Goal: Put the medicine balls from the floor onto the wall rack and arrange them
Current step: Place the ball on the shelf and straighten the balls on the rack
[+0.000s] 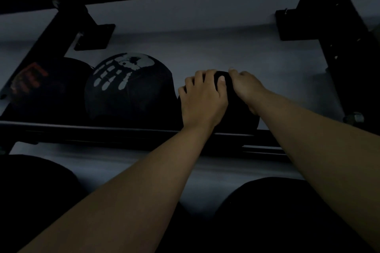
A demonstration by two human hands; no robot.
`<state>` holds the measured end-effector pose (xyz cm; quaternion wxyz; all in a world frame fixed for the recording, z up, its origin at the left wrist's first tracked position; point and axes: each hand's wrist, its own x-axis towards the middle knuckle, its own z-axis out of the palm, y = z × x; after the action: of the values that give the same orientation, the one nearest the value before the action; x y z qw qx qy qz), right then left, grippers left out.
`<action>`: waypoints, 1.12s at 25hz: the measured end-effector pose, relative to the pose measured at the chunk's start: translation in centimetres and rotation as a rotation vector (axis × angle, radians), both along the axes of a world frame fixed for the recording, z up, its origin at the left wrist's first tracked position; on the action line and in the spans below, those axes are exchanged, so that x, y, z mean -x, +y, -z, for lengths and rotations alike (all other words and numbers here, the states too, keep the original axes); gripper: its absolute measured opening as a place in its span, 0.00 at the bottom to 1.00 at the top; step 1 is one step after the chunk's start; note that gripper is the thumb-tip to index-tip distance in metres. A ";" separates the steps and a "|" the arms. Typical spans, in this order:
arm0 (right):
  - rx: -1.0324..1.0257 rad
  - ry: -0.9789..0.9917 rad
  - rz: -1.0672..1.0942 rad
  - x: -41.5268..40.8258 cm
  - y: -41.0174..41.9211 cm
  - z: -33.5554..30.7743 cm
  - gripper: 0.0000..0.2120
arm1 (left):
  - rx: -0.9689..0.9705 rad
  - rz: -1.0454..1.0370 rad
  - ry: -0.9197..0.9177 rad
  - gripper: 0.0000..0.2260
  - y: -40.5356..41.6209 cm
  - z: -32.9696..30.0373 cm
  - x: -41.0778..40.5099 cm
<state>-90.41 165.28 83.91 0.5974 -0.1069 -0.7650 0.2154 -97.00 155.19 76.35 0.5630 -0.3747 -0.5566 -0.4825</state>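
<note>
The scene is dim. A plain black medicine ball (238, 115) rests on the black wall rack (123, 129), at the right end of a row. My left hand (202, 98) lies spread over its top and my right hand (247, 88) grips its right side. Left of it, touching, sits a larger black ball with a white handprint (127, 88). Further left is a dark ball with orange markings (39, 86).
Black rack brackets stand against the pale wall at the upper left (90, 33) and upper right (320, 22). More dark balls sit on a lower level at the bottom left (30, 191) and bottom right (273, 211). Bare rail runs right of the plain ball.
</note>
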 end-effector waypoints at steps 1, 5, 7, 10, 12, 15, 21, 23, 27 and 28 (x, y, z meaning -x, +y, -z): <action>-0.035 0.007 -0.003 -0.1 0.1 0.6 0.43 | -0.006 -0.008 0.010 0.21 0.0 0.3 0.1; -0.153 0.022 -0.043 -0.7 0.5 1.9 0.38 | 0.050 -0.028 0.044 0.21 -0.7 0.5 0.4; -0.164 0.025 -0.033 -0.8 0.6 1.8 0.36 | 0.095 -0.038 0.053 0.22 -1.3 0.3 0.4; -0.187 0.028 0.006 -0.9 0.5 1.8 0.32 | 0.161 -0.069 0.057 0.22 -2.1 0.1 0.4; -0.236 0.033 0.026 -1.0 -0.1 1.9 0.29 | 0.213 -0.068 0.067 0.22 -2.7 0.0 0.5; -0.297 0.047 0.090 -1.2 -1.5 1.6 0.29 | 0.345 -0.093 0.087 0.22 -4.0 -0.6 0.5; -0.413 -0.036 0.171 -0.4 -6.6 2.3 0.25 | 0.345 -0.269 0.169 0.20 -10.6 -2.2 3.5; -0.405 -0.035 0.169 0.9 -8.8 2.0 0.19 | 0.265 -0.294 0.151 0.19 -13.8 -2.5 5.7; -0.437 -0.021 0.127 5.7 -14.2 1.4 0.20 | 0.146 -0.215 -0.027 0.21 -20.2 -2.2 11.9; -0.450 -0.031 0.106 7.3 -15.7 1.3 0.20 | 0.148 -0.185 -0.074 0.22 -21.4 -2.0 13.4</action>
<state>-97.66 149.59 82.58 0.6048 -0.0145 -0.7962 0.0060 -110.37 133.82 78.30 0.5553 -0.3441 -0.6431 -0.3995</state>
